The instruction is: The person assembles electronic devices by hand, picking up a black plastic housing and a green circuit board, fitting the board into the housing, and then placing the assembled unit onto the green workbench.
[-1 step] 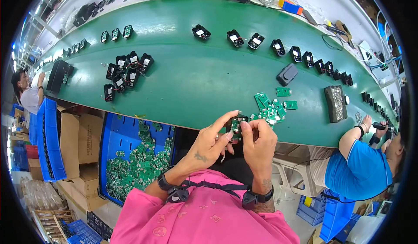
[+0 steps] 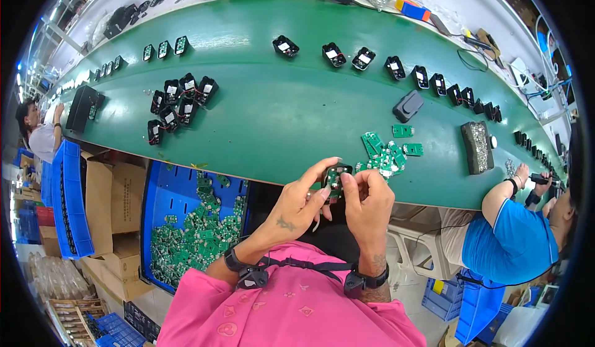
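Observation:
A small black plastic housing (image 2: 345,169) with a green circuit board (image 2: 335,177) in it is held just off the green table's near edge. My left hand (image 2: 296,203) wraps round its left side, the thumb lying over the board. From the right, my right hand (image 2: 367,199) grips the housing, its thumb against the upper right edge and its other fingers curled. What the fingers underneath do is hidden. Beyond my right hand lies a loose pile of green circuit boards (image 2: 387,159) on the green table (image 2: 273,111).
Black housings (image 2: 187,110) cluster at left; more (image 2: 362,58) form a row along the back. A grey case (image 2: 408,105) and a dark block (image 2: 477,149) lie right. A blue crate (image 2: 149,223) of boards stands below the table. People (image 2: 514,235) sit at both sides.

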`<state>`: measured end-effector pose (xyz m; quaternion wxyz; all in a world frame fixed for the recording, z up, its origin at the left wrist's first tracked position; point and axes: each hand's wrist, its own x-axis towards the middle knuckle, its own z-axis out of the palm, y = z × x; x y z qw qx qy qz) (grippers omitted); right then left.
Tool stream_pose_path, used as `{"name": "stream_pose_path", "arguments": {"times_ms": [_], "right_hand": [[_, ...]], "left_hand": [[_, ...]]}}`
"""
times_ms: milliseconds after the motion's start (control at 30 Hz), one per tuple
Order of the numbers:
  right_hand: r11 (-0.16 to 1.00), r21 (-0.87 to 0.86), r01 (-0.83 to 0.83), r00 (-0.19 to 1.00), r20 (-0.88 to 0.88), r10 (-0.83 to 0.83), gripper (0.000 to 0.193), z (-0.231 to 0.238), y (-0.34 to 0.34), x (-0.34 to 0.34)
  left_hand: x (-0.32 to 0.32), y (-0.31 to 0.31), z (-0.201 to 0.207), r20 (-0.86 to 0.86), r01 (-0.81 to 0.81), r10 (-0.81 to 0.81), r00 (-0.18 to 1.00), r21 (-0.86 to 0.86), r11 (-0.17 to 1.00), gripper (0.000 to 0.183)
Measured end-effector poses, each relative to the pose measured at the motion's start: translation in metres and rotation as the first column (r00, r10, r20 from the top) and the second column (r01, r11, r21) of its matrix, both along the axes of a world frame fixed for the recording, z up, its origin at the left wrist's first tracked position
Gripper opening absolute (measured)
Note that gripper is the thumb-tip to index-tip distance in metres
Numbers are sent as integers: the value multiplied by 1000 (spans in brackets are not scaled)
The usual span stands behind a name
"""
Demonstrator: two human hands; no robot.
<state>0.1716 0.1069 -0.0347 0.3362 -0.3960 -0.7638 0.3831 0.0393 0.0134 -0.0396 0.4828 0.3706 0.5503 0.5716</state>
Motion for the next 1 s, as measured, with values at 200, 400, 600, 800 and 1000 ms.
{"name": "stream_pose_path", "arguments": {"times_ms": [200,400,600,800,1000], "right_hand": [[998,-22,-63,998,2,63,25,-10,-4,-2],[1000,-3,-8,997,-75,8,30,-15,-7,-11],[984,163,73,980,-197,-40,28,-16,-18,-17],[995,77,61,988,-146,-49,24,-44,10,-27],[704,-671,-232,972,-177,152,42,-34,23,-11]], "left_hand": [[6,5,-1,50,-4,3,999,22,1000,50],[10,10,-6,-6,-17,17,1000,-19,1000,44],[28,11,-4,-532,-271,380,757,274,923,32],[6,32,-16,-302,-220,203,931,-25,975,30],[-22,34,-32,285,-91,136,949,-168,982,34]]}}
